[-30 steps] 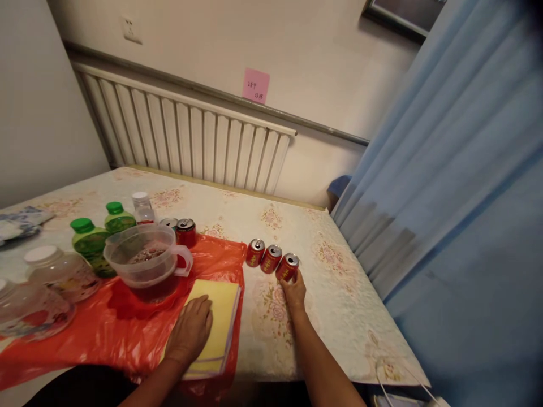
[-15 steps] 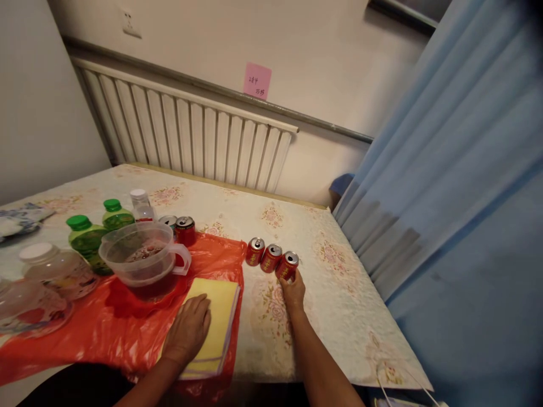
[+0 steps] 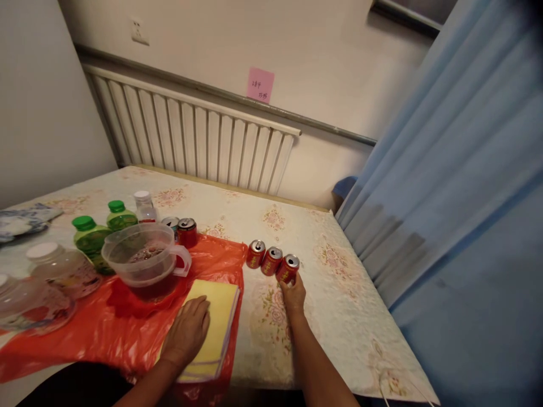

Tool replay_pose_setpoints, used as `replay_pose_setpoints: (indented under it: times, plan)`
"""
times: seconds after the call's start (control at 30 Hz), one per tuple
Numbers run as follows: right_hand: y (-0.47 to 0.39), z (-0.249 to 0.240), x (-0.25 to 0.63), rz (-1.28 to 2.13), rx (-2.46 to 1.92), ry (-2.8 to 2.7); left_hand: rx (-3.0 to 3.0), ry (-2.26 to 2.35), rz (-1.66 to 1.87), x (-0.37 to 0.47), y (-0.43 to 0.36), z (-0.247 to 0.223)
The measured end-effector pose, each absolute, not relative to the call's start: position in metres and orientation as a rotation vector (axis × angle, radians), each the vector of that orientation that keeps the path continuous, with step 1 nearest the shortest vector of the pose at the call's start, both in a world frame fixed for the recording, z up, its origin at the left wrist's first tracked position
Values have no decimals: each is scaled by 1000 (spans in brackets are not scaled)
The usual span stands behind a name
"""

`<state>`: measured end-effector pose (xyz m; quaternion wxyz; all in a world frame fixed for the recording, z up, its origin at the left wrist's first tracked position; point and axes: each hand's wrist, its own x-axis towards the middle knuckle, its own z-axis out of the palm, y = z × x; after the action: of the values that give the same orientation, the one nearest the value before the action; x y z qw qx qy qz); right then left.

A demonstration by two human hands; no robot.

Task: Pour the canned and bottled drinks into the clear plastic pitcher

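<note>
My right hand (image 3: 293,297) has its fingers around the lower part of a red drink can (image 3: 287,268), the rightmost of three in a slanting row. Close beside it stand the middle red can (image 3: 272,260) and the left one (image 3: 255,254), all upright with silver tops. My left hand (image 3: 189,328) lies flat with its fingers stretched out on a folded yellow cloth (image 3: 221,316). The cloth rests on a red plastic sheet (image 3: 214,253). Left of the cloth stands a clear plastic measuring jug (image 3: 139,265) with dark liquid in it.
Behind the jug are a dark red can (image 3: 187,233), green-capped bottles (image 3: 91,243) and a small white-capped bottle (image 3: 145,208). Large clear jars (image 3: 63,270) stand at the left. A radiator (image 3: 203,133) lines the wall; a blue curtain (image 3: 458,198) hangs on the right.
The view has shifted slightly, so everything sits a little lower and further right. Both hands keep their places on the can and the cloth.
</note>
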<state>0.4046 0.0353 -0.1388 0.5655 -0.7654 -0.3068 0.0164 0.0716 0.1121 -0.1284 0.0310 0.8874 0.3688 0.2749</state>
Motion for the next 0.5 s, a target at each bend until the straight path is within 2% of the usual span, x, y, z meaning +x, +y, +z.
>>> replay_pose_setpoints:
  times: [0.3,0.5]
  plan:
    - [32,-140,402,18,-1822,-669,2705,1155,840,72,109,-127]
    - [7,-135,369,-25,-1892,-522,2688,1189,845,71,104,-126]
